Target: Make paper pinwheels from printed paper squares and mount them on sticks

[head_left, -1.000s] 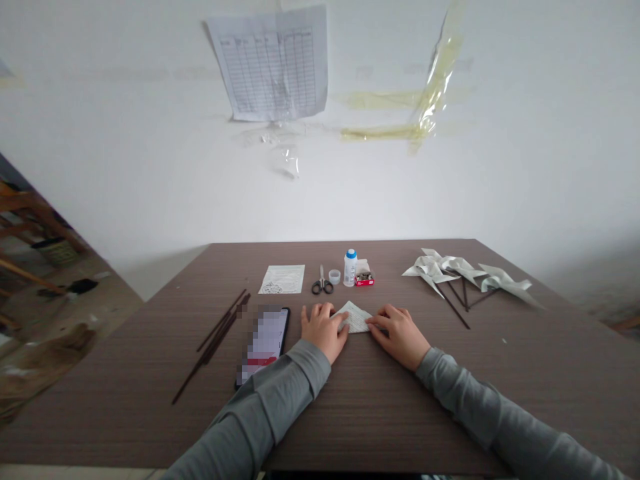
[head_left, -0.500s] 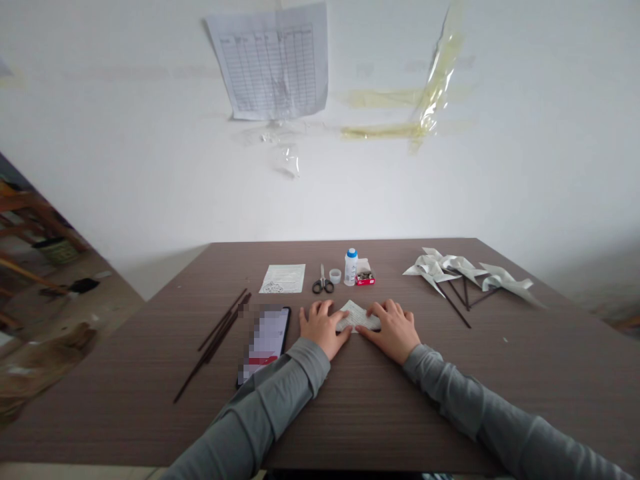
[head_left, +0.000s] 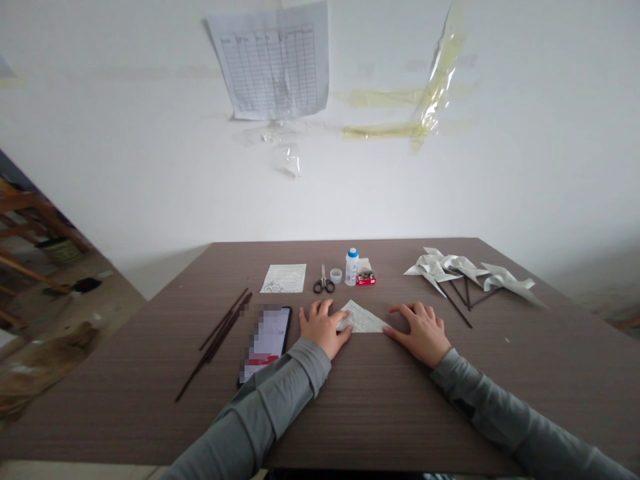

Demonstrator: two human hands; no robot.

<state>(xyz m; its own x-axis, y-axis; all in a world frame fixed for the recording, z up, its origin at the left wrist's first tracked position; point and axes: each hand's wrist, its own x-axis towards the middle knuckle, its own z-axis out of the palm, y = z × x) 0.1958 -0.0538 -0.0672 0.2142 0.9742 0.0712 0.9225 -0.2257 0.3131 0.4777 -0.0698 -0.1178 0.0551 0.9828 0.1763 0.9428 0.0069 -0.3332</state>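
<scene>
A printed sheet of paper [head_left: 366, 319], folded into a triangle, lies flat on the table in front of me. My left hand [head_left: 324, 330] rests over its left corner, fingers spread, thumb and index on the paper. At the right corner is the thumb of my right hand [head_left: 420, 331]; its other fingers are apart and off the sheet. The left corner is hidden under my hand.
Behind the folded paper are scissors [head_left: 323, 283], a tape roll [head_left: 336, 275], a blue-capped bottle [head_left: 351, 268] and a red box [head_left: 367, 279]. A phone [head_left: 267, 343], dark sticks [head_left: 219, 339] and a printed sheet [head_left: 283, 279] lie left; paper pinwheels [head_left: 465, 268] lie right.
My right hand has slid to the right along the paper's lower edge, out to its right corner, uncovering more of the triangle. My left hand has stayed in place.
</scene>
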